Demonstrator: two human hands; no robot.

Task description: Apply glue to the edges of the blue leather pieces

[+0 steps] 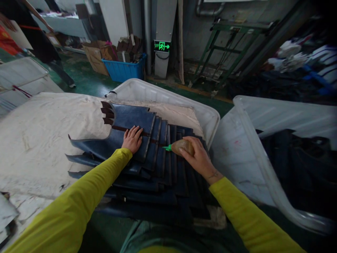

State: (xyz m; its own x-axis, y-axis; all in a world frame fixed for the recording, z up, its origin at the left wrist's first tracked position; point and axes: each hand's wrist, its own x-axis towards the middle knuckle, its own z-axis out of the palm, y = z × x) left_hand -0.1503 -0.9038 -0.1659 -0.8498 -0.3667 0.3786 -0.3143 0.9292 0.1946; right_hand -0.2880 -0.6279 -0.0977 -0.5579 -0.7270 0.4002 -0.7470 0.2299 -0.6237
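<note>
Dark blue leather-like pieces (131,116) lie overlapped in a fanned stack, each with a dark brown strip across it. My left hand (132,139) rests flat on the top piece, fingers spread, beside its brown strip. To the right, my right hand (196,154) is wrapped round a brownish squeeze bottle (181,147). The bottle's green nozzle (167,148) points left, over the overlapped edges near the brown strips. Whether the tip touches a piece cannot be made out.
Cream cloth (52,123) lies under the stack. A white bin rim (171,92) runs behind it. At right, another white bin (252,140) holds dark pieces. A blue crate (123,68) stands behind, and a person (39,38) is at the upper left.
</note>
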